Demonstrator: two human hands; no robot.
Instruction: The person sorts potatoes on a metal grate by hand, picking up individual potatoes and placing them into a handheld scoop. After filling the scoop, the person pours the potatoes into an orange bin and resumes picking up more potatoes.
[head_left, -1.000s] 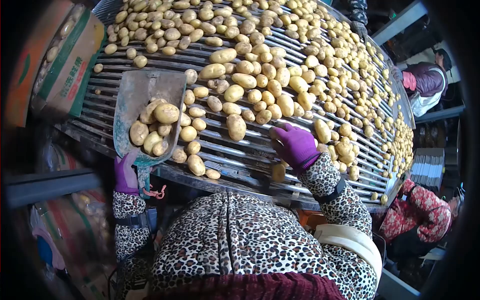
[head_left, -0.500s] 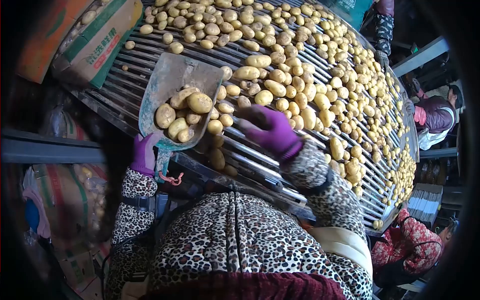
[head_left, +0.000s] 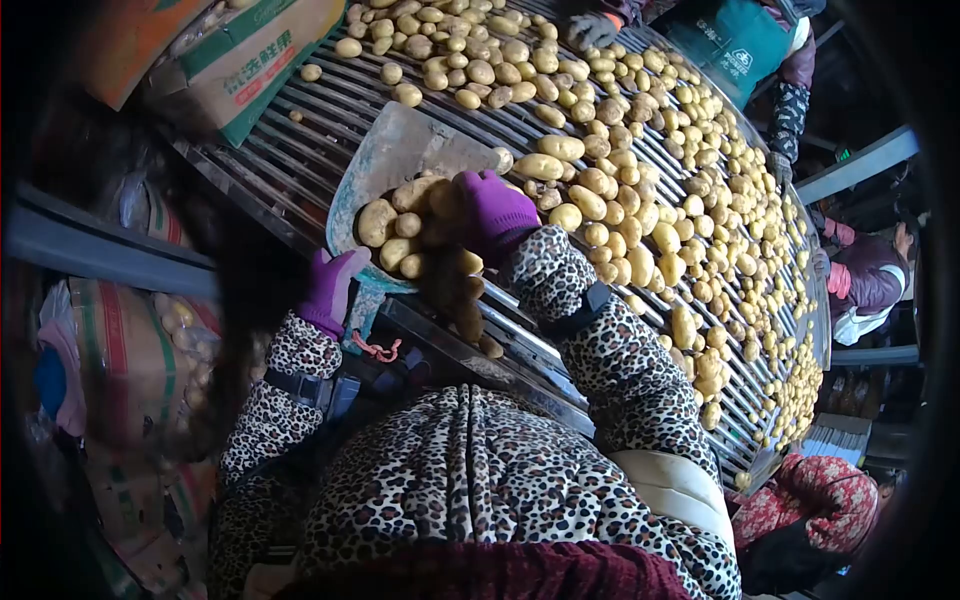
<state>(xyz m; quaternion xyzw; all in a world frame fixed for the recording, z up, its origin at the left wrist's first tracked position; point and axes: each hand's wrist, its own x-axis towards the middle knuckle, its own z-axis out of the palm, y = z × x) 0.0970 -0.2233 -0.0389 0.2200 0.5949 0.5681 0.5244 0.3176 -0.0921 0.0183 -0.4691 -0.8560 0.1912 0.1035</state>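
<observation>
A worn, greenish metal scoop (head_left: 392,135) rests on the slatted bars, holding several potatoes (head_left: 377,222). My left hand (head_left: 332,288), in a purple glove, grips the scoop's near left corner beside its handle, which has a pink cord (head_left: 376,350) on it. Over the scoop's right side is my right hand (head_left: 497,212), also gloved in purple. Its fingers curl down against a large potato (head_left: 446,200); the fingertips are partly hidden. Below that hand, dark shadow covers more potatoes near the scoop's edge.
Many potatoes (head_left: 640,210) are spread across the slatted metal conveyor (head_left: 300,150). A printed carton (head_left: 235,75) stands at its upper left. A co-worker's gloved hand (head_left: 594,30) reaches in at the far edge. Other people (head_left: 805,500) are along the right side.
My right hand has moved left and up from over the bars to the potatoes in the scoop. The view has shifted, and a co-worker's hand now shows at the top.
</observation>
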